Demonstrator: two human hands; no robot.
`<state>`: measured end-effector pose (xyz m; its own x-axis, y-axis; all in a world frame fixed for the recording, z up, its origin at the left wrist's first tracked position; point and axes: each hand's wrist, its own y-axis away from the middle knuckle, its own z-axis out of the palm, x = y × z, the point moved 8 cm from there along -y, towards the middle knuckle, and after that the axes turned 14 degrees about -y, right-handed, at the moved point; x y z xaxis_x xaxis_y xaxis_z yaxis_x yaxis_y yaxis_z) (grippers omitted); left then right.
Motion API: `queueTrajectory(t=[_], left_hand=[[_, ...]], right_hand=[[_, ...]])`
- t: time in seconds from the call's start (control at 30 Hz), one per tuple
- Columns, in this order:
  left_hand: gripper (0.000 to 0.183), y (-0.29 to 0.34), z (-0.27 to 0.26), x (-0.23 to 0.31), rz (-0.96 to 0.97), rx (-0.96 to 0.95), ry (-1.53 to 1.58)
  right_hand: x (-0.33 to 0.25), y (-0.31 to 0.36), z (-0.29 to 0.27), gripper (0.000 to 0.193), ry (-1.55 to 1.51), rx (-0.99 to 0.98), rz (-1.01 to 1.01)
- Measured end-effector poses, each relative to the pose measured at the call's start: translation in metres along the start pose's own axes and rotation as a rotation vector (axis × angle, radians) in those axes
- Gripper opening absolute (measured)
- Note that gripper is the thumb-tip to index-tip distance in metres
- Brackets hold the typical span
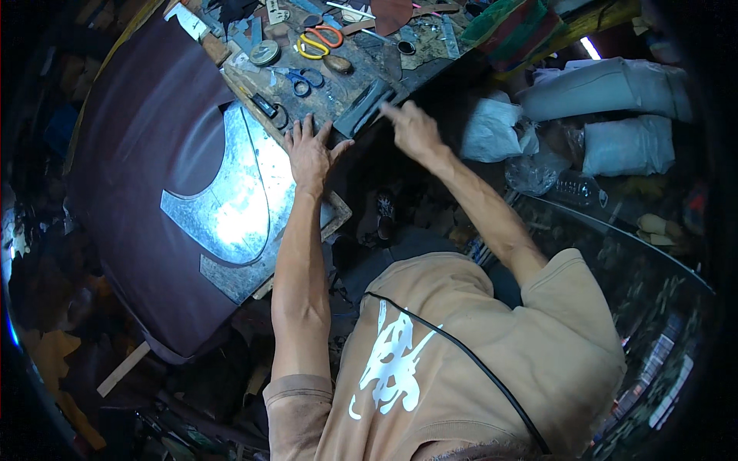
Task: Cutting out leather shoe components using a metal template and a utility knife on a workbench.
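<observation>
My left hand [310, 160] lies with its fingers spread at the worn bench's front edge, just beside a dark grey rectangular block [360, 112] that looks like a sharpening stone. At the block's right end is my right hand [417, 138], its fingers curled together and pointing toward the block. Whatever those fingers hold is too small and blurred to make out. Left of my left hand, a shiny metal sheet [244, 201] with a curved cut-out lies over a large dark maroon sheet [146, 154] that looks like leather.
On the bench [269, 86] lie orange-and-yellow-handled scissors [317, 43], blue-handled scissors [301, 81], a round tin [265, 53] and scraps. Wrapped bundles [607, 89] and a clear plastic bottle [576, 189] sit at right. A black cable [469, 357] crosses my shirt.
</observation>
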<state>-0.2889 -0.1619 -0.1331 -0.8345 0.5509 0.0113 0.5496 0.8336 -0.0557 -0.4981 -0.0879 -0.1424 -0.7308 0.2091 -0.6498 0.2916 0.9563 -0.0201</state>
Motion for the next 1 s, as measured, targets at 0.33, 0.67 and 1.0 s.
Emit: queueTrajectory(t=[0.33, 0.67, 1.0], left_hand=[[0.071, -0.001, 0.0, -0.003, -0.01, 0.012, 0.005], [0.071, -0.003, -0.001, 0.0, -0.011, -0.012, 0.012], [0.071, -0.002, 0.0, -0.002, -0.008, -0.009, 0.018]], right_hand=[[-0.016, 0.013, 0.015, 0.045, -0.011, -0.05, -0.197], [0.005, -0.003, -0.007, 0.04, -0.078, 0.075, -0.049], [-0.049, 0.034, 0.027, 0.042, -0.054, -0.094, -0.237]])
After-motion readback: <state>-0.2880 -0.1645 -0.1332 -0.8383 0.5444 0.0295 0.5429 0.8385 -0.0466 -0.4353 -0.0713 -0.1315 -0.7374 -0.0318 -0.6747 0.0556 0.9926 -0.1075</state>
